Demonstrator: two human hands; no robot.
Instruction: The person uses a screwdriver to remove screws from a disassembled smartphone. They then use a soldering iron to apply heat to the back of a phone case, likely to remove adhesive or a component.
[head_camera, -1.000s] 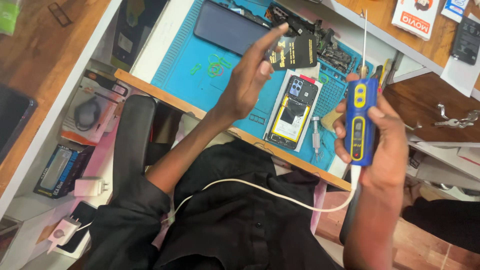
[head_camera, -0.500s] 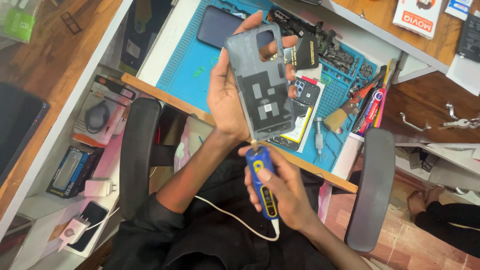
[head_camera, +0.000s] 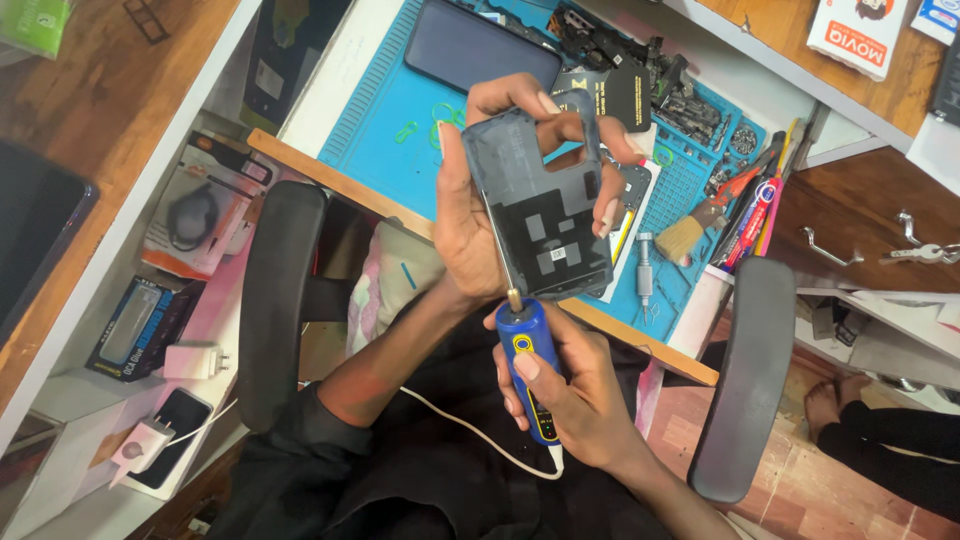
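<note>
1. Since half a second ago the tool (head_camera: 528, 368) has risen, and its metal tip now lies against the left edge of the cover (head_camera: 540, 205); earlier it sat lower, clear of the cover.
2. Left hand (head_camera: 478, 215) grips the grey cover by its edges, thumb on the left side, fingers curled over the top and right, inner face toward the camera, above the blue mat (head_camera: 385, 130).
3. Right hand (head_camera: 560, 395) is closed around the blue-and-yellow tool, thumb on its yellow button; a white cable (head_camera: 470, 435) trails from its base.
4. Behind the cover, on the mat, lie a dark phone (head_camera: 470, 45), a brush (head_camera: 690, 232) and loose parts.
</note>
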